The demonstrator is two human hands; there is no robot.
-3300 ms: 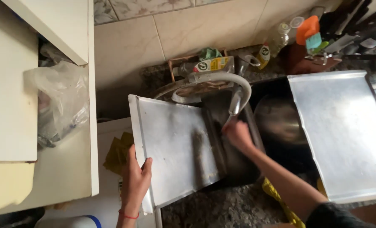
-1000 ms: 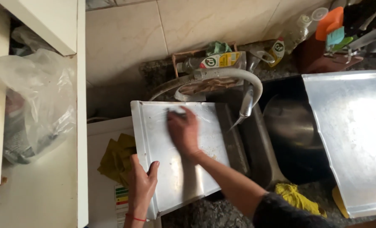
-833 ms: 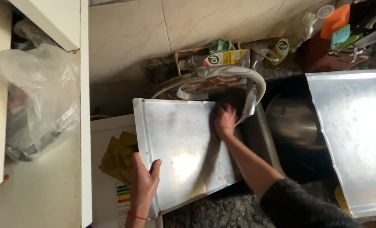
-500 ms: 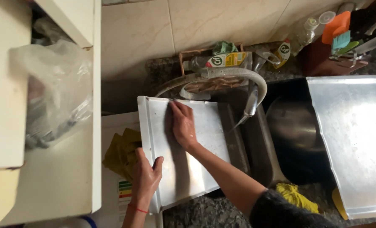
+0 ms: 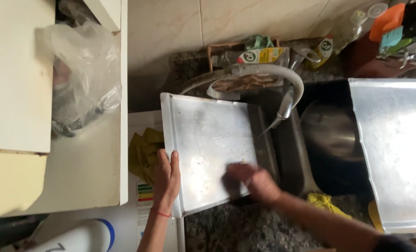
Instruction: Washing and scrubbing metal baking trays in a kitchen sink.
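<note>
Your left hand (image 5: 165,176): bare, thin red thread band at the wrist | your right hand (image 5: 257,179): bare, blurred | right forearm bare, dark sleeve near the elbow

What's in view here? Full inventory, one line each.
metal tray: 1, silver, over the sink's left edge
second metal tray: 1, silver, right of sink
pot: 1, dark metal, in sink
hose: 1, grey, arching behind the sink
plastic bag: 1, clear, on white cabinet at left
cloth: 1, yellow, left of tray
bottles: several, back ledge
left hand: grips tray's left rim
right hand: blurred, pressed on tray's lower right
</note>
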